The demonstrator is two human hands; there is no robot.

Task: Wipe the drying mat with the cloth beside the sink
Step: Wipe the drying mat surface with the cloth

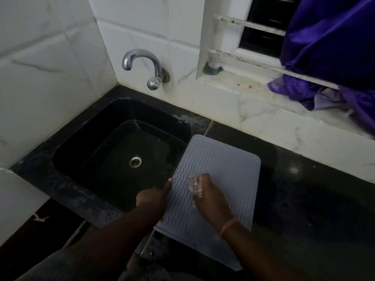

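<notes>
A grey drying mat [221, 165] with wavy ridges lies on the black counter, its left edge hanging over the sink. My left hand [153, 196] grips that left edge, thumb on top. My right hand [209, 197] rests on the middle of the mat, fingers curled round a small pale cloth [193, 186], which is blurred and mostly hidden under the hand.
A black sink [97, 153] with a steel drain sits to the left, a chrome tap [142, 65] on the tiled wall above it. Black counter [304, 195] extends right of the mat. A purple curtain [328, 47] hangs over the window sill at the back right.
</notes>
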